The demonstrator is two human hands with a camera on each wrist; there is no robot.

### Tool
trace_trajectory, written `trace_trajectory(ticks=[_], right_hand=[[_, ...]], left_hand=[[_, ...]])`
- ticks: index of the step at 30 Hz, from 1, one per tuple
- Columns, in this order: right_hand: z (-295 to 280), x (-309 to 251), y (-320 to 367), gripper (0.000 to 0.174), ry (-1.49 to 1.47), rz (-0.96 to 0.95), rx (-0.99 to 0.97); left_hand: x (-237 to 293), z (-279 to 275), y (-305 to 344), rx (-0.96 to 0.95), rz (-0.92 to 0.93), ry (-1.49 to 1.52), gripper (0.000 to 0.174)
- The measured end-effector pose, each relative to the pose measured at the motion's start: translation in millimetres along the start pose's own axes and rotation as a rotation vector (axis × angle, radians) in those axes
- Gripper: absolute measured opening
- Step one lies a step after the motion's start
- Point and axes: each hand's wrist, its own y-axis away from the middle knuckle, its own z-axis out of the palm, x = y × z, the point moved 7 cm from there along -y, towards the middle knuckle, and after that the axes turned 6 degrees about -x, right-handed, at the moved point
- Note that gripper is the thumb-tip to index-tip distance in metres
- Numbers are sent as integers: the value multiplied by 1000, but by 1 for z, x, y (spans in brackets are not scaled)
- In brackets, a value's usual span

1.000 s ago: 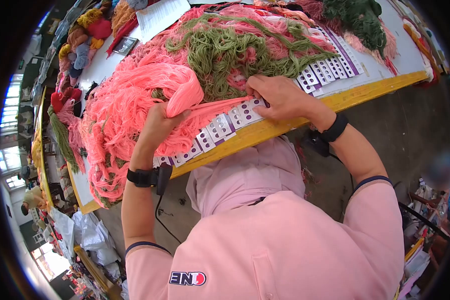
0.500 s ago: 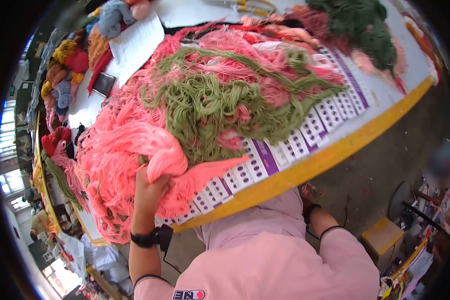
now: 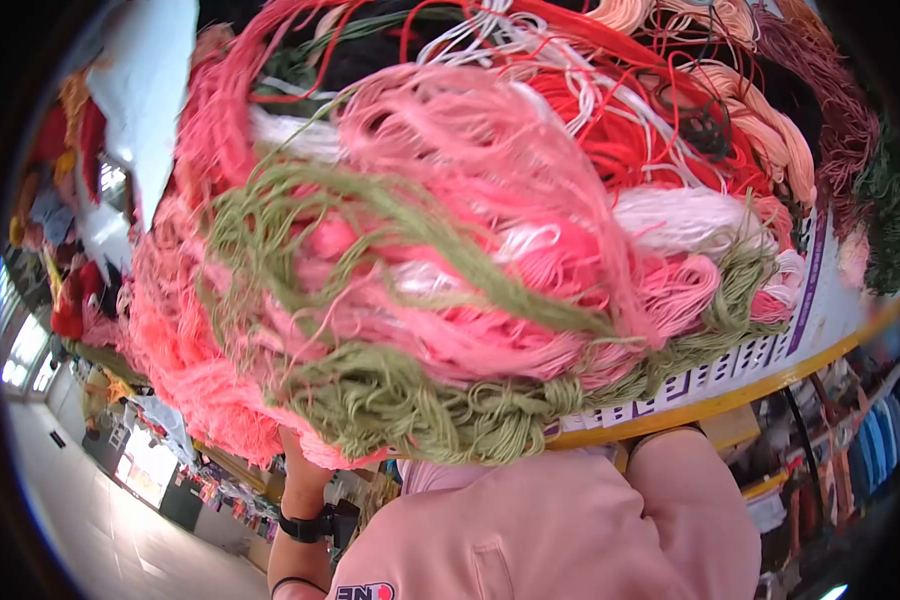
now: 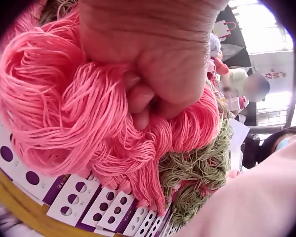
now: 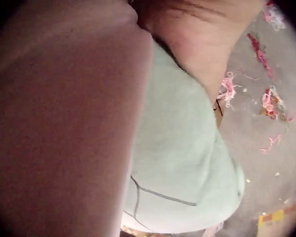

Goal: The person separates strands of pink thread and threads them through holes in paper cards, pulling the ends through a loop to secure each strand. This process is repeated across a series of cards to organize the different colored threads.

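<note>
At the yellow-edged white surface [image 3: 730, 398], we list the following.

Item: one skein of bright pink yarn [image 4: 49, 118], looped, loose and full. Judged handling: light, soft and limp, with no stiffness of its own; not fragile as a mass, though single strands look apt to snag or slip away. Best hold, we judge: round the gathered neck, where the strands bunch together, rather than by an outer loop.

Holder: our left hand [image 4: 153, 54], gripping from above, fingers [image 4: 140, 97] curled in against the yarn and pinching its gathered part.

Position relative to those fingers: a large rounded loop swells out on one side, a smaller bundle lies on the other, and strands hang below towards white cards with round holes and purple bands [image 4: 71, 200]. Tangled olive-green yarn [image 4: 200, 170] lies just beside the pink.

Second hand: our right hand [image 5: 200, 39], partly seen, away from the skein and near pale green cloth [image 5: 180, 123]; its fingers are hidden, so we cannot tell whether they are spread, pressed together or pinching anything.
</note>
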Motion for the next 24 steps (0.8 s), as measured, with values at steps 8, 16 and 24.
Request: trace_trajectory(ticks=[8, 16, 24], right_hand=[[-16, -28, -9, 20, 112, -22, -18], [-148, 138, 84, 21, 1006, 314, 646], [-138, 132, 121, 20, 1447, 112, 336]], left_hand=[[-20, 3, 7, 0, -92, 233, 101], [19, -3, -24, 144, 209, -30, 34], [108, -17, -5, 256, 44, 347, 20]])
